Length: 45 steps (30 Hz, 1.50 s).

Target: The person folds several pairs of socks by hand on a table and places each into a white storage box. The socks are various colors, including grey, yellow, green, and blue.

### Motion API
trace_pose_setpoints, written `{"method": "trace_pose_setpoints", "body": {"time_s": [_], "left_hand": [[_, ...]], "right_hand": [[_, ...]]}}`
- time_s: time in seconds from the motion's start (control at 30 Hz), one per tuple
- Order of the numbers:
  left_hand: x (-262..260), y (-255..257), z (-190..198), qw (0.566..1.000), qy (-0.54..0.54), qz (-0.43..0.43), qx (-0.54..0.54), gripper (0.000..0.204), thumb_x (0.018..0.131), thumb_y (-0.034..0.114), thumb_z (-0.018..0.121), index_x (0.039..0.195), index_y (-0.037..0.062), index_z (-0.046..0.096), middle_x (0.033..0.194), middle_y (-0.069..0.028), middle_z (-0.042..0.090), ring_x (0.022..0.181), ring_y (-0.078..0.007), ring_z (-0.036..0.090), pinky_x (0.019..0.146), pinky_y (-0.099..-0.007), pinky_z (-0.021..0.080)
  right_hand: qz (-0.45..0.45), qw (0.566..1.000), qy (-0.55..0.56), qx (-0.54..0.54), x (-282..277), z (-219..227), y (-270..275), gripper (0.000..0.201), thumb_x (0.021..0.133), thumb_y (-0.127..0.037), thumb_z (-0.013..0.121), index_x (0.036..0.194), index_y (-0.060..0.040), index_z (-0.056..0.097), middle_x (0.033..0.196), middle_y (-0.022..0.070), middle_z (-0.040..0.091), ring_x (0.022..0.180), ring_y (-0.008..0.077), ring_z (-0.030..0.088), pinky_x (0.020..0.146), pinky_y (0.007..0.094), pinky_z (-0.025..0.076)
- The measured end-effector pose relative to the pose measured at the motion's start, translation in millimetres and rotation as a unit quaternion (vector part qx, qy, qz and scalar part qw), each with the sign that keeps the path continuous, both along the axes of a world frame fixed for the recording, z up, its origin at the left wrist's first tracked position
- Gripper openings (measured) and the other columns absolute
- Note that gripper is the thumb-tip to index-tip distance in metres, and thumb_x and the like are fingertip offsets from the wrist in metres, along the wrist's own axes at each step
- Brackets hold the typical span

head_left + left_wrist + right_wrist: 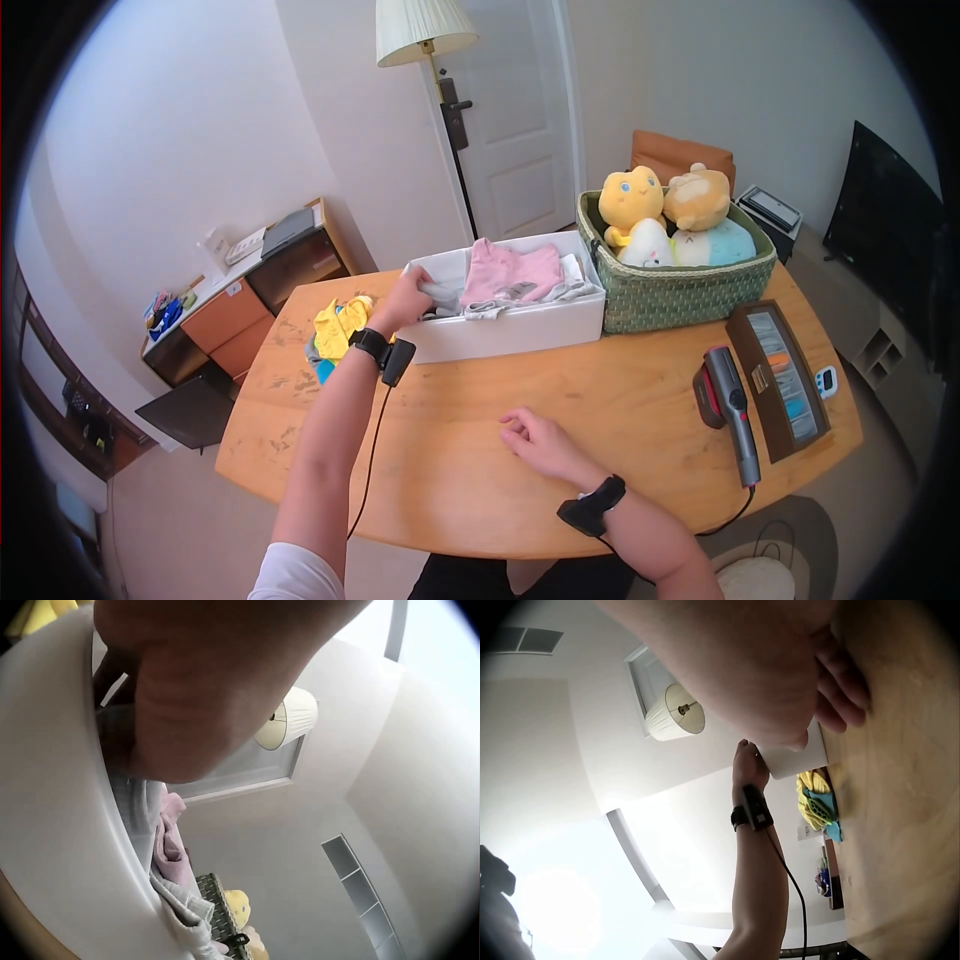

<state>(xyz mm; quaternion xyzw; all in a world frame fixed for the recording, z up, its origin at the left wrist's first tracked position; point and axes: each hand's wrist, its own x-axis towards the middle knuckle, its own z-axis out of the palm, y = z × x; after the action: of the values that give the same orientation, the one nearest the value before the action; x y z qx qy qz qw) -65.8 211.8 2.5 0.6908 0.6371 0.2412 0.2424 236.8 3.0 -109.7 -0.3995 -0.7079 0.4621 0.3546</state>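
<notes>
At the left end of a white box (510,335), my left hand (403,302) reaches over the rim with its fingers down among grey cloth (446,292). The left wrist view shows the hand (187,697) against the inner side of the box wall (67,772); its fingertips are hidden, so a grip cannot be made out. Pink cloth (512,272) lies on top of the box's contents, beside the grey pieces. My right hand (545,445) rests on the wooden table (450,430), fingers loosely bent and holding nothing.
Yellow and blue cloth (340,325) lies left of the box. To the right stand a green basket (680,300) of plush toys, a grey handheld appliance (735,410) with a cord, a brown compartment case (780,380) and a small white timer (826,381).
</notes>
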Motion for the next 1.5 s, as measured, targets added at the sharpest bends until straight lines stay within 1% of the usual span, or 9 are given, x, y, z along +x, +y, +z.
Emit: {"method": "trace_pose_setpoints", "body": {"time_s": [0.3,0.37,0.47,0.7,0.83,0.93,1.03,1.2,1.5], "left_hand": [[10,-2,9,0.986,0.145,-0.038,-0.068,0.054,0.086,0.023,0.065,0.137,0.0051,0.067,0.127,-0.0193,0.071,0.115,-0.0328,0.068,0.1,-0.0374,0.052],[6,1,8,0.988,0.096,-0.068,-0.095,0.054,0.09,0.028,0.063,0.139,0.0061,0.066,0.135,-0.0189,0.068,0.123,-0.0329,0.065,0.106,-0.0377,0.048],[8,-3,3,0.989,0.11,-0.054,-0.082,0.054,0.096,0.035,0.06,0.142,0.0066,0.063,0.14,-0.0193,0.065,0.129,-0.0334,0.061,0.111,-0.0387,0.045],[3,3,-12,0.989,0.09,-0.106,-0.047,0.057,0.102,0.046,0.053,0.139,0.0034,0.064,0.138,-0.02,0.066,0.129,-0.0359,0.061,0.11,-0.0403,0.045],[5,-23,-4,0.993,-0.003,-0.004,0.12,0.045,0.101,0.036,0.059,0.128,0.0003,0.068,0.122,-0.0205,0.072,0.113,-0.0365,0.067,0.098,-0.0417,0.052],[-22,-40,-13,0.934,-0.084,0.089,0.335,0.031,0.096,0.022,0.068,0.119,-0.0008,0.07,0.108,-0.0211,0.073,0.099,-0.0345,0.07,0.088,-0.0406,0.055],[-74,-83,-23,0.928,-0.073,0.146,0.336,0.033,0.094,0.023,0.071,0.119,0.0009,0.07,0.117,-0.0221,0.07,0.106,-0.0351,0.068,0.093,-0.0433,0.054],[-140,-137,-67,0.931,0.244,0.143,0.23,0.046,0.087,0.028,0.079,0.126,0.0054,0.067,0.139,-0.0211,0.059,0.127,-0.037,0.058,0.105,-0.0468,0.049],[-146,-128,-84,0.934,0.118,0.225,0.253,0.042,0.089,0.024,0.073,0.124,0.0008,0.068,0.127,-0.0217,0.067,0.118,-0.0402,0.064,0.101,-0.0456,0.052]], "right_hand": [[0.003,0.999,-0.024,0.025,1,3,0,0.026,0.102,-0.023,0.066,0.119,-0.003,0.066,0.092,0.0085,0.073,0.08,0.0175,0.069,0.074,0.0324,0.056],[0.007,0.999,-0.036,0.014,1,6,-1,0.029,0.102,-0.028,0.064,0.118,-0.0043,0.065,0.1,0.0149,0.077,0.089,0.0286,0.074,0.079,0.0387,0.057],[0.003,0.999,-0.024,0.025,-2,4,-2,0.027,0.101,-0.023,0.066,0.119,-0.0025,0.066,0.093,0.0086,0.073,0.08,0.0182,0.069,0.074,0.0329,0.056],[0.01,0.999,-0.031,0.013,-2,7,-2,0.028,0.102,-0.023,0.066,0.121,-0.0017,0.066,0.091,0.0075,0.072,0.081,0.0168,0.068,0.073,0.0323,0.055],[0.007,0.999,-0.047,-0.005,-1,10,-3,0.028,0.101,-0.025,0.065,0.119,-0.0031,0.066,0.099,0.013,0.076,0.089,0.0252,0.074,0.08,0.0372,0.058],[0.004,0.999,-0.046,-0.003,0,8,-3,0.028,0.101,-0.025,0.064,0.119,-0.0029,0.066,0.099,0.0124,0.076,0.09,0.025,0.074,0.079,0.037,0.057],[0.002,0.999,-0.046,0.0,-2,6,-3,0.028,0.102,-0.024,0.065,0.119,-0.0019,0.066,0.095,0.0105,0.074,0.085,0.0213,0.072,0.077,0.0346,0.056],[0.003,0.999,-0.041,0.003,-2,10,-5,0.027,0.102,-0.022,0.065,0.119,-0.0009,0.066,0.093,0.0096,0.073,0.082,0.0179,0.069,0.075,0.0326,0.056],[-0.002,0.998,-0.066,0.009,0,8,-3,0.028,0.1,-0.024,0.065,0.117,-0.0016,0.067,0.097,0.0131,0.076,0.089,0.0247,0.075,0.08,0.0367,0.058]]}}
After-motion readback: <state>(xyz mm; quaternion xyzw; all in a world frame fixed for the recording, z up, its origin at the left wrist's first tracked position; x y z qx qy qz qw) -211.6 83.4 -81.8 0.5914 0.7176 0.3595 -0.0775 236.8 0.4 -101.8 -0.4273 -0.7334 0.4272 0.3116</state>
